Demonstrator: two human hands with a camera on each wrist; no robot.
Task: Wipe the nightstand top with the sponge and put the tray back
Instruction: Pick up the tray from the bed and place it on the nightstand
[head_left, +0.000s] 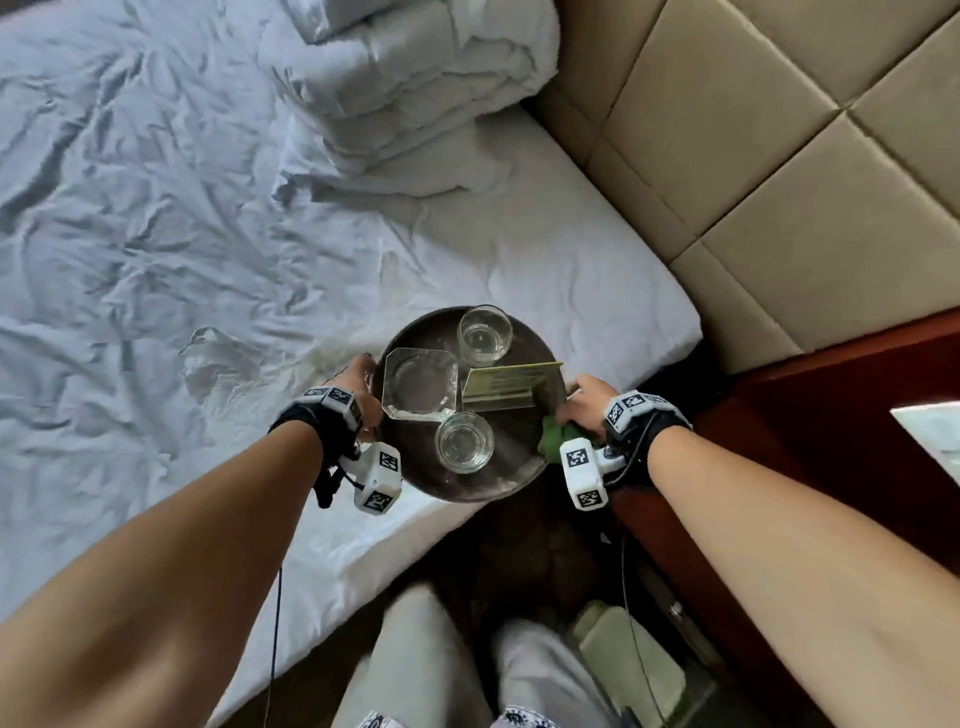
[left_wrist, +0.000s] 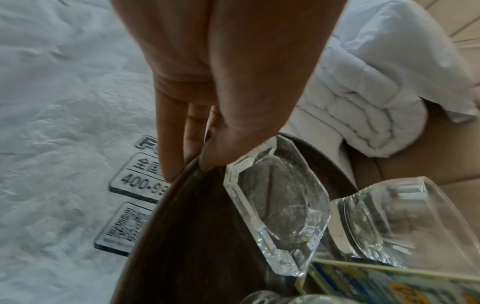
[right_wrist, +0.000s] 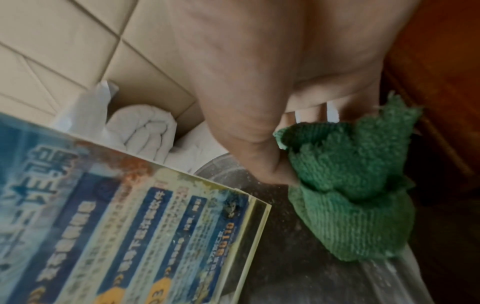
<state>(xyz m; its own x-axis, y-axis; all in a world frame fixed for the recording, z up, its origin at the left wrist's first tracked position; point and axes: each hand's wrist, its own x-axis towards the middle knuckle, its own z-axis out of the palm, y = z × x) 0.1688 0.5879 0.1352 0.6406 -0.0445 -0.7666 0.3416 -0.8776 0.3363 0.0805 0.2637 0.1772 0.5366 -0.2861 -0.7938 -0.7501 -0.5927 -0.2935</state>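
Your tray is dark, dull and dust-speckled; the ashtray and two tumblers on it are clear glossy glass. The green sponge at 3 o'clock looks coarse and ribbed. The sheet is creased white cloth.

Round dark tray overhangs the bed's edge; crumpled green sponge at its right rim.

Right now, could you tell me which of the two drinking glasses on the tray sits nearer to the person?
The glass at the tray's near edge, just below the clear ashtray. The other glass stands at the far rim, toward the bed.
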